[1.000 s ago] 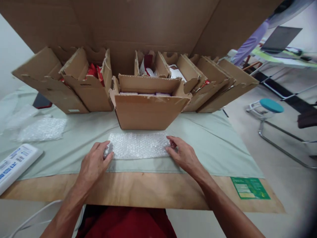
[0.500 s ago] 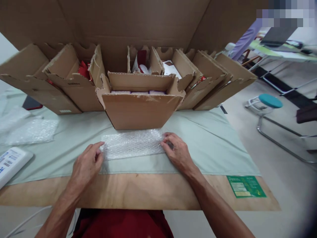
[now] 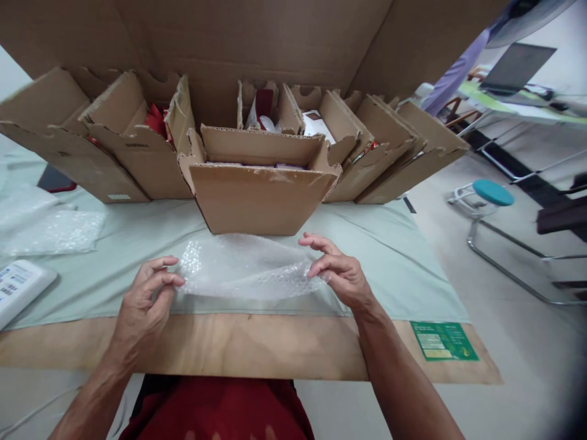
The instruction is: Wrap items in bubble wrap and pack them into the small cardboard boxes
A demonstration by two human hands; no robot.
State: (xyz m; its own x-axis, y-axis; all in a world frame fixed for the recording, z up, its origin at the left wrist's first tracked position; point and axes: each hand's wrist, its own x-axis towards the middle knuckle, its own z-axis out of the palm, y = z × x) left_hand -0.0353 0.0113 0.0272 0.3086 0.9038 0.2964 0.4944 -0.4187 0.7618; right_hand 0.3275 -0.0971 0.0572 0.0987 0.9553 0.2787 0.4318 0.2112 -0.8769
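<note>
A clear sheet of bubble wrap point(image 3: 243, 266) stretches between my two hands above the green cloth, its middle bulging and its near side folded over. At its left end my left hand point(image 3: 153, 293) has its fingertips on the edge, apparently gripping it, though the exact hold is hard to see. My right hand point(image 3: 339, 272) pinches the lower right corner between thumb and finger, with the upper finger lifted away. Just behind the wrap stands an open cardboard box point(image 3: 263, 198) with purple-edged packs partly visible inside.
Several cardboard bins point(image 3: 132, 153) line the back. More bubble wrap point(image 3: 55, 229) and a white labelled device point(image 3: 22, 287) lie on the left. A green printed card point(image 3: 444, 341) is on the wooden table edge point(image 3: 257, 348). A blue stool point(image 3: 493, 192) stands on the floor to the right.
The bubble wrap has gone from lying flat to raised and bulging, with its right corner pulled right. My left hand has shifted slightly left, my right hand to the right.
</note>
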